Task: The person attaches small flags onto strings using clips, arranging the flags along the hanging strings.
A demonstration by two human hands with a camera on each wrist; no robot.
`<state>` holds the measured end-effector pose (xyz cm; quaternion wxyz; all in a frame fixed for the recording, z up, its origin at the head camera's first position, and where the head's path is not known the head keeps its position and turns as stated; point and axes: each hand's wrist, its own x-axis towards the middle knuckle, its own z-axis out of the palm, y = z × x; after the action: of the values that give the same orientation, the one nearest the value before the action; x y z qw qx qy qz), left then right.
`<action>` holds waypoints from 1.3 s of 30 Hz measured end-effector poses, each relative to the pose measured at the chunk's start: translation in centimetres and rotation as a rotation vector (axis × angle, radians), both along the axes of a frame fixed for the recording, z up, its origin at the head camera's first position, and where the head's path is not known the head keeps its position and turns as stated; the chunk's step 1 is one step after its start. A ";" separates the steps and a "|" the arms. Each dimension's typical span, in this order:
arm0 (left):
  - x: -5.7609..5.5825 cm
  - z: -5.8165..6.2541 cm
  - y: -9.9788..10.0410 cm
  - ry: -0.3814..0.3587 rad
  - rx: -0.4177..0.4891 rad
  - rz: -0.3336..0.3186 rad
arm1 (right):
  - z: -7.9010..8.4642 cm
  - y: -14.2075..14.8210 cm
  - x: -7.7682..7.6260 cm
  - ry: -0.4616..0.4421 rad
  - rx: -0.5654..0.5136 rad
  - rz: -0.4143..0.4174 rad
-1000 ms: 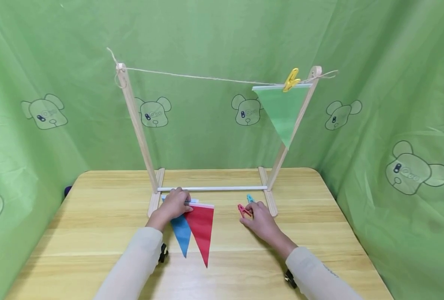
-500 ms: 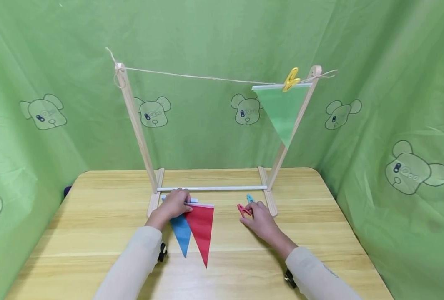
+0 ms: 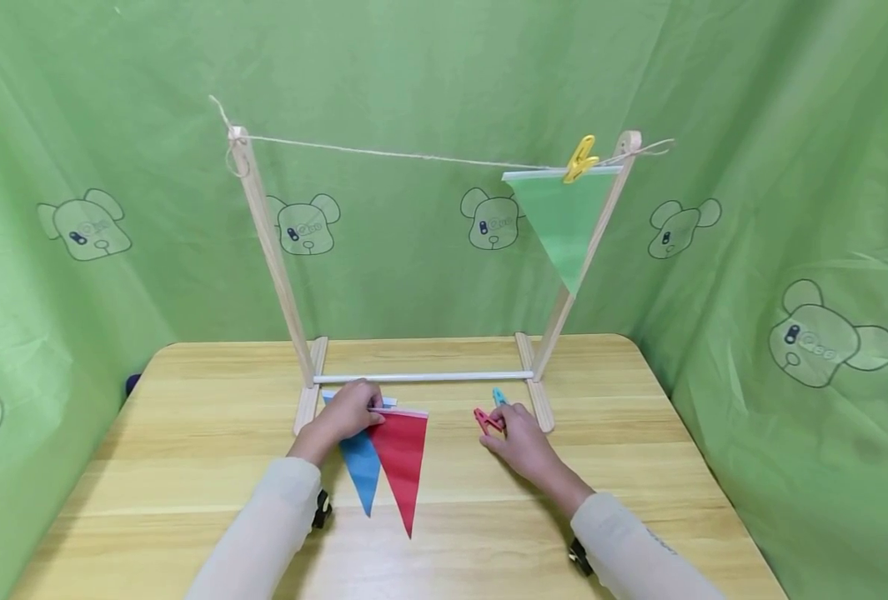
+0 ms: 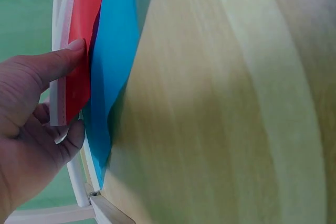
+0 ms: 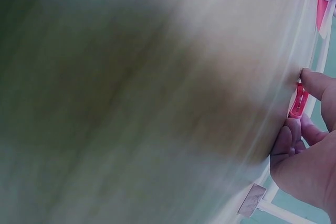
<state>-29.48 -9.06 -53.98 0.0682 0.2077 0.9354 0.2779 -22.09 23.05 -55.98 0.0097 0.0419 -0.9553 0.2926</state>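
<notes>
My left hand pinches a red triangular pennant by its white top edge, thumb on the near side. Behind it a blue pennant lies on the table, partly covered by the hand and the red cloth. At the right, my right hand holds a red clothespin between thumb and fingers at the tabletop; the right wrist view shows the clothespin between them too. A blue clothespin lies just beyond those fingers, partly hidden by them.
A wooden frame with two posts and a white crossbar stands at the table's back. Between the post tops runs a string. A yellow clothespin fastens a green pennant to it. Green curtains surround the table.
The red pennant's tip has shifted very slightly toward me as the left hand edges down. My right hand and the clothespins stay in place.
</notes>
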 end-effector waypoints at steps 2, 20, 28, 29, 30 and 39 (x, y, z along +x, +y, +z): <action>0.1 -0.1 -0.1 -0.009 0.033 0.000 | -0.1 0.0 0.0 0.003 0.002 0.001; 0.4 -1.0 -0.8 -0.149 0.384 0.051 | -0.1 0.2 0.0 0.021 0.001 0.008; 0.6 -1.1 -0.8 -0.187 0.458 0.084 | -0.2 0.0 0.0 0.015 -0.013 0.013; 0.6 -1.1 -0.8 -0.187 0.466 0.082 | -0.2 0.0 0.0 0.006 -0.014 0.008; 0.6 -1.2 -0.8 -0.187 0.474 0.078 | -0.1 0.0 0.0 -0.003 -0.017 0.005; 1.0 -1.2 -0.8 -0.182 0.543 0.124 | -0.1 0.0 -0.1 -0.031 -0.022 -0.005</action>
<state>-28.47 -9.82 -55.20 0.0767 0.1349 0.8278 0.5391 -22.18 23.06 -56.06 -0.0040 0.0348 -0.9521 0.3037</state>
